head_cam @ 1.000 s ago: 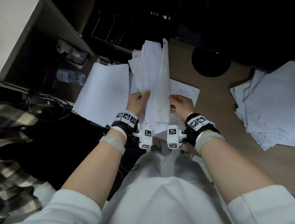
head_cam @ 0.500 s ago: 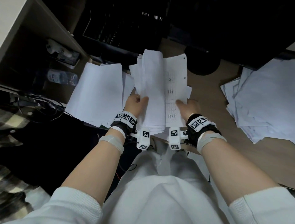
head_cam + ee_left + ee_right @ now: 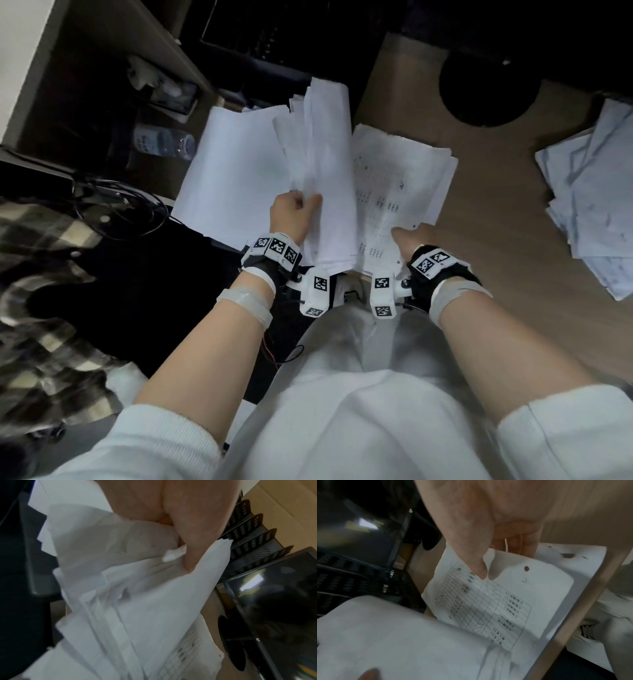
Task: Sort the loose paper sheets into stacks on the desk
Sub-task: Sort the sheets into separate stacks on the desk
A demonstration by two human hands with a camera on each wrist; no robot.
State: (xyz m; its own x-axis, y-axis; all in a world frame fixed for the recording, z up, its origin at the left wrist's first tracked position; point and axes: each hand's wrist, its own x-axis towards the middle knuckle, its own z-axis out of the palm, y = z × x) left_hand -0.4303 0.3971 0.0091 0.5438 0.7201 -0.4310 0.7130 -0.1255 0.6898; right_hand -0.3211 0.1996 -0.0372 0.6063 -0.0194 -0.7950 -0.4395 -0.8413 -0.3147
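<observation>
Wooden worktop point(image 3: 486, 260), papers spread across it, as I watched remotely.
My left hand point(image 3: 293, 214) gripped an upright bundle of sheets point(image 3: 325, 178), fingers curled round its edge. My right hand point(image 3: 409, 240) pinched the printed table sheet point(image 3: 394, 185) over the middle stack, thumb on top. Blank stack point(image 3: 233, 178) lay left, loose pile point(image 3: 596, 192) far right.

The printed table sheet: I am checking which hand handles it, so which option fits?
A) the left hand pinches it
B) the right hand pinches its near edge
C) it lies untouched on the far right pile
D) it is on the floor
B: the right hand pinches the near edge of the printed table sheet, while the left hand grips the bundle of sheets.
</observation>
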